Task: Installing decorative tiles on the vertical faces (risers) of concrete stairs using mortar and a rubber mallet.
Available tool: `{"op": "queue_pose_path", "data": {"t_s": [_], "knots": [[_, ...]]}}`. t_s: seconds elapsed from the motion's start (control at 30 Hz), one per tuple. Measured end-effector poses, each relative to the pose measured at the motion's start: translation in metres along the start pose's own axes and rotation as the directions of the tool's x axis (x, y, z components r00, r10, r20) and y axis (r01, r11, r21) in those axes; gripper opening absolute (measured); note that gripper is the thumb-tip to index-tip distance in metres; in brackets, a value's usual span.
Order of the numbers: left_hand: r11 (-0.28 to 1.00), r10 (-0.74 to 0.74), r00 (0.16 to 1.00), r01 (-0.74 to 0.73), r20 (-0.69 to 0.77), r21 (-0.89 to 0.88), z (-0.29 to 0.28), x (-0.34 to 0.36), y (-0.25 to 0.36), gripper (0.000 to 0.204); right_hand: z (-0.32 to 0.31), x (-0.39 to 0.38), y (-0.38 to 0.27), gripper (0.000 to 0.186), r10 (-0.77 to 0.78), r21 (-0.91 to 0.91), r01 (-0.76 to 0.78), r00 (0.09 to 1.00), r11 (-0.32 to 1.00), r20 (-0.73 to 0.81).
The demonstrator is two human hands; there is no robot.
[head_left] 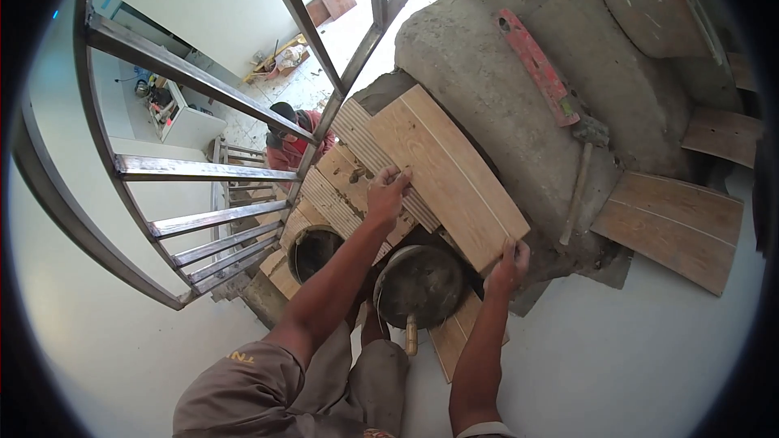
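A long wood-look tile (448, 169) with a pale stripe lies slanted over the stair step in front of me. My left hand (387, 196) has its fingers closed at the tile's left edge. At its near right corner, my right hand (508, 268) grips the tile between thumb and fingers. Just below the tile sits a round dark bucket (422, 280) of grey mortar, with a wooden handle (411, 336) sticking out over its near rim. Another dark bucket (315, 253) stands left of it, partly behind my left forearm.
On the rough cement steps rest a red spirit level (540, 65) and a hammer (578, 186). Loose tiles (673, 225) lean at the right. A metal railing (195, 169) runs along the left. Below, beyond it, is another person (286, 142). Ribbed-edged tiled steps (333, 199) descend leftward.
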State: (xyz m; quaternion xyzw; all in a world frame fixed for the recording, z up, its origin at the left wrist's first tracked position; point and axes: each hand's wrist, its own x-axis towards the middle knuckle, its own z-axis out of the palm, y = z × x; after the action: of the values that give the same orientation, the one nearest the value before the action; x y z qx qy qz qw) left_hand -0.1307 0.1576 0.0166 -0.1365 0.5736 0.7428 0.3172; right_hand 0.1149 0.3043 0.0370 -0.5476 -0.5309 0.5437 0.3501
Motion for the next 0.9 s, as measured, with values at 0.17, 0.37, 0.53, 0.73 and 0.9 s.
{"op": "queue_pose_path", "data": {"t_s": [0.17,0.37,0.53,0.73,0.9], "knots": [[0.954,0.081,0.997,-0.082,0.015,0.289,-0.009,0.062,0.017,0.027,0.056,0.048,0.033,0.032,0.072,-0.004,-0.072,0.99,0.997,0.123],[0.842,0.166,0.986,-0.15,0.015,0.519,-0.02,0.125,0.022,0.028,0.102,0.084,0.063,0.032,0.153,0.029,-0.161,0.969,0.987,0.193],[0.815,0.147,0.989,-0.129,0.014,0.565,-0.027,0.141,0.023,0.029,0.116,0.094,0.071,0.034,0.151,-0.053,-0.142,0.965,0.988,0.216],[0.696,0.148,0.989,-0.122,0.025,0.707,-0.033,0.153,0.03,0.036,0.125,0.101,0.071,0.036,0.134,-0.164,-0.101,0.968,0.981,0.211],[0.454,0.115,0.991,-0.11,0.064,0.884,-0.032,0.158,0.047,0.055,0.121,0.108,0.077,0.035,0.128,-0.221,-0.083,0.971,0.972,0.2]]}}
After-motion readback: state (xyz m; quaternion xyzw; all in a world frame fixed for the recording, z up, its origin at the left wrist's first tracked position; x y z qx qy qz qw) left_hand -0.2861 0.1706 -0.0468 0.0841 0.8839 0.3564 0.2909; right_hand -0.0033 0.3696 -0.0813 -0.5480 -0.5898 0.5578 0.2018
